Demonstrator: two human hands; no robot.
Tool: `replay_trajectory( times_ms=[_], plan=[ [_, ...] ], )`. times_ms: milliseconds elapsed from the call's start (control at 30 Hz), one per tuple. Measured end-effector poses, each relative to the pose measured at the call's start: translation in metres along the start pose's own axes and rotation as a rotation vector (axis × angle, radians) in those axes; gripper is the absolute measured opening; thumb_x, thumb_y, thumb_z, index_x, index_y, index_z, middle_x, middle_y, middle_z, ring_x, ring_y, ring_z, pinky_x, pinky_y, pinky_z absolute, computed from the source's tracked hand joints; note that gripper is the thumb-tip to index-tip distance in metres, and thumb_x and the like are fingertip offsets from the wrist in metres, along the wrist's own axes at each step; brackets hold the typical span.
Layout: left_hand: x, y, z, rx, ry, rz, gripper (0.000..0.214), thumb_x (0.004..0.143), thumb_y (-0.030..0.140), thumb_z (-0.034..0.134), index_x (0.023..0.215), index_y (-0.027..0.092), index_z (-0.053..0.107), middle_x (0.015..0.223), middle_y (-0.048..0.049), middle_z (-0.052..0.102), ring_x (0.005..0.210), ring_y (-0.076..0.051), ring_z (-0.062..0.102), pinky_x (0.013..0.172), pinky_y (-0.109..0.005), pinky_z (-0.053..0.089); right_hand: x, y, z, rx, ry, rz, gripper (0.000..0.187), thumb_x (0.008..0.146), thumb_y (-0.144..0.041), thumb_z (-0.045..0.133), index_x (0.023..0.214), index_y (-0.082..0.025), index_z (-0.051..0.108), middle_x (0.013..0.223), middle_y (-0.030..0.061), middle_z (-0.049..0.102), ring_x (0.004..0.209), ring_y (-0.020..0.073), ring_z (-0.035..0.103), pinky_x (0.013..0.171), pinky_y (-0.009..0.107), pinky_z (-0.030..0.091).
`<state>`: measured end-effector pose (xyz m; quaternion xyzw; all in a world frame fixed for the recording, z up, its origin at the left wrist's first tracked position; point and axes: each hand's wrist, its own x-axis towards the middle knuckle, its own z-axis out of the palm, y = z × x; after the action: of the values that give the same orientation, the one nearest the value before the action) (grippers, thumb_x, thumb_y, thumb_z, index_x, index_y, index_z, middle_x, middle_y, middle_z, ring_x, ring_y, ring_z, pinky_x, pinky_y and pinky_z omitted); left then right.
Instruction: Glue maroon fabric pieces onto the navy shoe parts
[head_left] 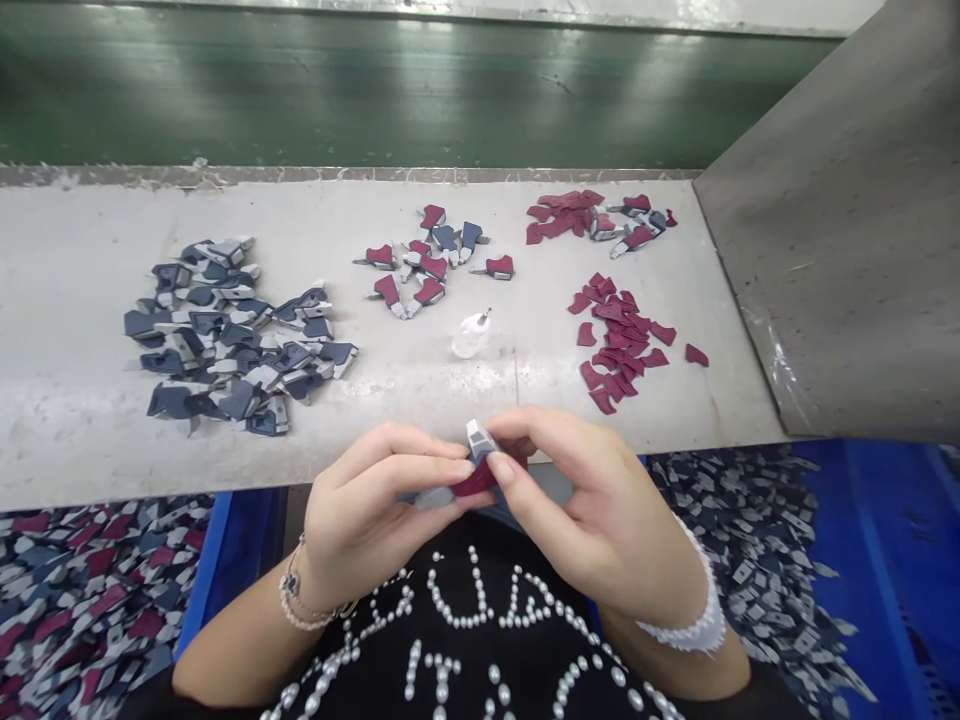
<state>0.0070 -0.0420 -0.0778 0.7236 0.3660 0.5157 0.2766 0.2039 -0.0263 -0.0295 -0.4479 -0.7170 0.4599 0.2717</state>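
Note:
My left hand (375,510) and my right hand (592,500) meet just in front of the table's near edge, both pinched on one small piece (476,462) made of a grey-blue part and a dark red part. The fingertips press together around it. On the grey table (75,430) lie a large pile of grey-blue pieces (232,335) at the left, a small group of joined red-and-blue pieces (431,262) in the middle, and a pile of red pieces (622,340) at the right.
A small clear bottle (471,337) lies on the table beyond my hands. More red and mixed pieces (592,215) sit at the far right. Blue bins hold finished pieces (82,590) at the left and grey-blue pieces (757,540) at the right. A grey slanted panel (855,230) rises on the right.

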Motion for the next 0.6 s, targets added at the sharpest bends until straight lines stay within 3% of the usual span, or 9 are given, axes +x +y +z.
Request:
replay_trajectory(
  times_ms=[167,467,600],
  plan=[
    [-0.0019,-0.0008,-0.0008,-0.015,0.001,-0.024,0.036,0.07,0.004,0.087,0.101,0.014,0.071,0.099,-0.0023,0.072,0.088,-0.01,0.071,0.081,-0.018,0.062,-0.0025,-0.0009,-0.0014,-0.033,-0.029,0.009,0.014,0.102,-0.023,0.05,0.104,-0.016,0.062,0.086,0.0014,0.064,0.079,0.0146,0.061,0.072,0.029,0.047],
    [-0.0052,0.0005,-0.0009,0.015,0.036,0.004,0.034,0.072,0.005,0.086,0.1,0.016,0.072,0.099,-0.0024,0.073,0.086,-0.012,0.073,0.078,-0.021,0.064,-0.0043,-0.0041,0.0019,-0.111,0.005,-0.091,0.014,0.102,-0.018,0.046,0.101,-0.014,0.059,0.082,0.0005,0.057,0.076,0.0136,0.055,0.071,0.027,0.044],
    [-0.0078,-0.0039,0.0007,-0.031,0.09,-0.051,0.03,0.075,0.011,0.085,0.1,0.02,0.071,0.094,-0.0013,0.073,0.083,-0.014,0.073,0.072,-0.024,0.065,-0.0049,-0.0032,0.0008,-0.084,-0.087,-0.077,0.013,0.103,-0.02,0.048,0.113,-0.015,0.054,0.089,0.0013,0.059,0.081,0.0145,0.058,0.073,0.027,0.046]
  ],
)
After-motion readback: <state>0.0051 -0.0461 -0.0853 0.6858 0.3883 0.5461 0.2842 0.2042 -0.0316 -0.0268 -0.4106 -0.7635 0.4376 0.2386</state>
